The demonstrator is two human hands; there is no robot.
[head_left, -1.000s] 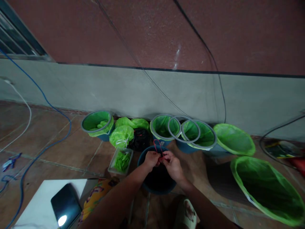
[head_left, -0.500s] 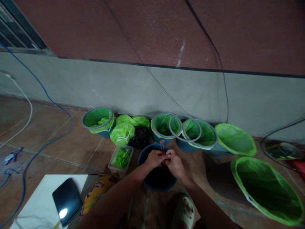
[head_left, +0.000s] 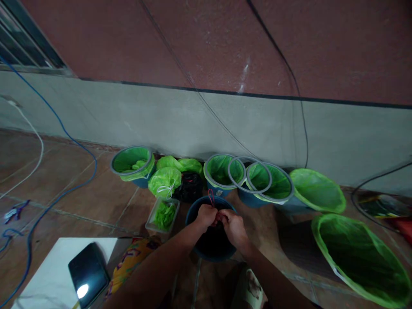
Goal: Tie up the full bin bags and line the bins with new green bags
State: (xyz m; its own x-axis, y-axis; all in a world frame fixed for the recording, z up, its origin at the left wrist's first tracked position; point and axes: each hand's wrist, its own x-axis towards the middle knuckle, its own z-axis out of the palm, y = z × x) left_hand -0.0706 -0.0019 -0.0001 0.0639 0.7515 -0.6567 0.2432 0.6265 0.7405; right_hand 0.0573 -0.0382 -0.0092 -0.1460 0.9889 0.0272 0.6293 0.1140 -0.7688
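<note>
A thin red string rises in a small upright loop, its base pinched between the left hand and right hand. Below stands a dark blue bucket, upright on the floor, lined with a black bag.

No readable text, labels or numbers — too dim, too blurred

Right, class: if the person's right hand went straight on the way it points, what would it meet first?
Most likely the left hand: the right hand points left and away, and both pinch the red loop over the dark bucket. Depth there is hard to judge.
</note>
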